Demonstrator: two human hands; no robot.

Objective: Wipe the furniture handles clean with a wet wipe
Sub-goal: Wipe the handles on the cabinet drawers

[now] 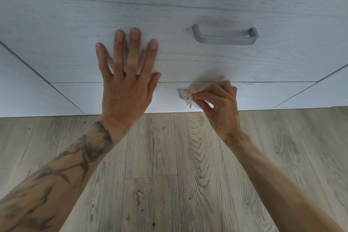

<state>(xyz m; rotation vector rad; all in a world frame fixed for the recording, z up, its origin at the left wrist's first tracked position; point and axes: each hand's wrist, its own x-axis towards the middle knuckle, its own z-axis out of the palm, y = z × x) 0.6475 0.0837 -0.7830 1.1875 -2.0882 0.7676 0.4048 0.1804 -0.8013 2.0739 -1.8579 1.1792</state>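
Note:
A pale wood-grain chest of drawers (75, 34) fills the upper half of the view. Its upper drawer carries a grey bar handle (225, 38) with a small orange smear (186, 29) on the front just left of it. The lower drawer's grey handle (181, 94) shows only its left end; the rest is hidden behind my right hand (220, 105). That hand pinches a crumpled wet wipe (189, 98), stained orange, against the handle. My left hand (126, 81) lies flat with fingers spread on the drawer fronts, left of both handles.
Light wood-look laminate floor (169, 175) spans the lower half, below the chest's bottom edge. Adjacent cabinet fronts angle away at the left (22, 84) and right (323, 92).

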